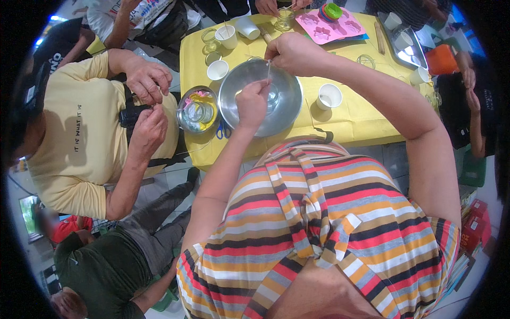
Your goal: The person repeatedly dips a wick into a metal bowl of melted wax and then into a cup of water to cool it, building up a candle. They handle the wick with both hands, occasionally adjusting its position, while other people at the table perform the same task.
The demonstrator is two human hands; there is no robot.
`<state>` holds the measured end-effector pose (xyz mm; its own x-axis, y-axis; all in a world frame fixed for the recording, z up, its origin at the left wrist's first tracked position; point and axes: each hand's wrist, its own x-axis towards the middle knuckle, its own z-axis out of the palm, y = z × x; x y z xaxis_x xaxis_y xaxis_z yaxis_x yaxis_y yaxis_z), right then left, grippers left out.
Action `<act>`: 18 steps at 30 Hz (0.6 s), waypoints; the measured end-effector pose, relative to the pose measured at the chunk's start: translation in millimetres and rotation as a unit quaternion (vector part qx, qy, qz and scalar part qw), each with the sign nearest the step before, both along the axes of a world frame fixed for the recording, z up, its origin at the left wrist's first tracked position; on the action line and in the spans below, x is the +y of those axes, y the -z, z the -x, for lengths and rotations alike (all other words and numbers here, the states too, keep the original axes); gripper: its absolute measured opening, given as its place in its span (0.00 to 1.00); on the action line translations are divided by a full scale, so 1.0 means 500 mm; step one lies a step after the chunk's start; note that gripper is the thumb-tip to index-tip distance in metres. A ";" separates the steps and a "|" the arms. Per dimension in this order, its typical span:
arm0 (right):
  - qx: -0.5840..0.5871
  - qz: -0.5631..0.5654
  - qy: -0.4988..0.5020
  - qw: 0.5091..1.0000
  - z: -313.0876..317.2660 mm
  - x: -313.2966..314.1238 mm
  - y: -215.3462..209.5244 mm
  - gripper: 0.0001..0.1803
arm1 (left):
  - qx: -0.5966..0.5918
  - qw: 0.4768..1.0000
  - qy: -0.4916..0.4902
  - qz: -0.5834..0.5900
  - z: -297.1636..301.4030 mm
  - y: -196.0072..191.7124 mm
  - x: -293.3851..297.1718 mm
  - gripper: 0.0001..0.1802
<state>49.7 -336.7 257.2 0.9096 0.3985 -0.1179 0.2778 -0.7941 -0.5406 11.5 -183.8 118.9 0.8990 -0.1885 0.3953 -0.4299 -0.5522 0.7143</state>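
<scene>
Over a large metal bowl (pixel 291 111), my two hands meet on a short, thin pale strand (pixel 269 68). My right hand (pixel 300 53) pinches its upper end between closed fingers. Below it, my left hand (pixel 251 105) is closed on the strand's lower part. Whether it is a wick or plain string is too small to tell. A clear glass jar (pixel 272 100) stands inside the bowl, partly hidden behind my left hand. Beside the bowl, a smaller metal bowl (pixel 180 118) holds another glass jar among colourful pieces. Blue-handled scissors (pixel 223 129) lie between the bowls and the table's near edge.
White paper cups (pixel 330 97) stand on the yellow-covered table (pixel 350 119). A pink mould (pixel 326 29), wooden sticks (pixel 380 37) and a metal tray (pixel 411 56) lie farther back. To the left, a person in a yellow shirt (pixel 74 135) brings both hands together. Other people surround the table.
</scene>
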 end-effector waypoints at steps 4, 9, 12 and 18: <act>-0.043 -0.046 0.032 0.998 -0.001 -0.014 0.037 0.12 | 0.314 0.915 0.002 0.254 0.002 -0.017 -0.012 0.10; -0.011 -0.088 0.047 0.995 0.000 -0.030 0.054 0.11 | 0.312 0.904 0.031 0.291 -0.001 0.001 -0.001 0.12; -0.028 -0.082 0.042 0.995 0.005 -0.037 0.051 0.11 | 0.307 0.899 0.038 0.309 -0.001 -0.002 -0.001 0.12; -0.002 -0.077 0.067 0.995 0.004 -0.062 0.066 0.11 | 0.047 0.997 0.041 0.037 0.009 -0.022 0.002 0.12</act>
